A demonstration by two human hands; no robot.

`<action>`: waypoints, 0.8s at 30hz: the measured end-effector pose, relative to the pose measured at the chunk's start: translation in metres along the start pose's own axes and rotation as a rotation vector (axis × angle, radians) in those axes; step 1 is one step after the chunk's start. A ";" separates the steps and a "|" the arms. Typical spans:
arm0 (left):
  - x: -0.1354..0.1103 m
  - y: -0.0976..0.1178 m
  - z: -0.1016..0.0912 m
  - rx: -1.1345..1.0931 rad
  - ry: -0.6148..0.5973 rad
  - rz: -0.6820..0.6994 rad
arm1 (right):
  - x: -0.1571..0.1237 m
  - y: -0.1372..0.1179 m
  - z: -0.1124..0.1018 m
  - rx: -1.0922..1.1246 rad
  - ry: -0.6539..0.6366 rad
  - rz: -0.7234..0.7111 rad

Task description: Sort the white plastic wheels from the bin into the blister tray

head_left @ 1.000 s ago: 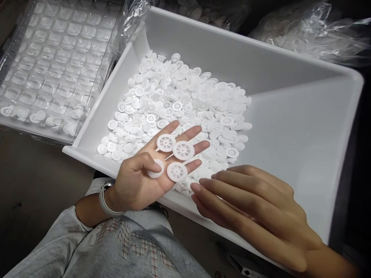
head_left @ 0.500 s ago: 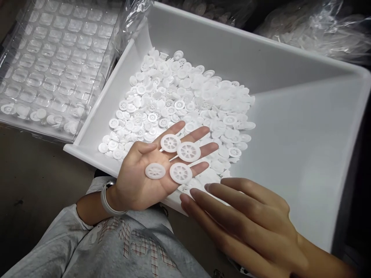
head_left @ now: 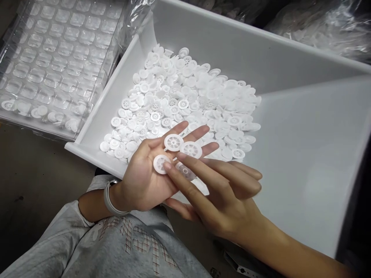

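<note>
**Sorting wheels on the palm.** We hold the left hand (head_left: 143, 179) flat and palm up over the near rim of the bin (head_left: 87, 148), fingers spread. Four wheels (head_left: 173, 142) rest on it, one half hidden. The right hand (head_left: 223, 197) lies across it, fingers extended and close together, gripping nothing. Its index fingertip (head_left: 168, 167) touches the wheel nearest the thumb. The pile (head_left: 197, 96) lies in the bin just beyond, and a tray (head_left: 52, 58) sits to the left. In our judgement the work goes best with the palm level, so no wheel slides off. One light fingertip per wheel should leave its neighbours undisturbed.
</note>
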State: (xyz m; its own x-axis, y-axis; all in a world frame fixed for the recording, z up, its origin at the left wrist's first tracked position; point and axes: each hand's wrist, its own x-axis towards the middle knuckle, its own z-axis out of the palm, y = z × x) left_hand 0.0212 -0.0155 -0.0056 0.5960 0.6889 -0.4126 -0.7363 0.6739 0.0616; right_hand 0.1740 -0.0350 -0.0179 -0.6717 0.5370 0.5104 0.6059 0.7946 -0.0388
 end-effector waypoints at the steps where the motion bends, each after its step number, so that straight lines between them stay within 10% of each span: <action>1: 0.000 0.000 0.000 -0.004 -0.005 0.000 | 0.001 0.000 0.000 0.004 -0.009 0.003; 9: 0.001 0.002 0.000 -0.081 0.031 0.067 | -0.013 -0.006 -0.038 0.144 -0.132 0.201; 14: -0.006 -0.011 -0.001 -0.046 -0.017 0.239 | -0.015 -0.045 -0.019 0.518 0.598 0.824; 18: -0.017 -0.023 0.000 0.013 -0.087 0.247 | 0.017 -0.082 0.021 0.891 0.647 1.150; 24: -0.029 -0.007 0.011 -0.159 0.232 0.141 | 0.059 -0.095 0.031 0.569 0.491 1.015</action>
State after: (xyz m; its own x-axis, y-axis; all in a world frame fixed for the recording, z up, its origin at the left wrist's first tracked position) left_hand 0.0122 -0.0373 0.0163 0.4094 0.6809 -0.6073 -0.8580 0.5137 -0.0024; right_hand 0.0640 -0.0701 -0.0110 0.2901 0.9108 0.2937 0.4036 0.1619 -0.9005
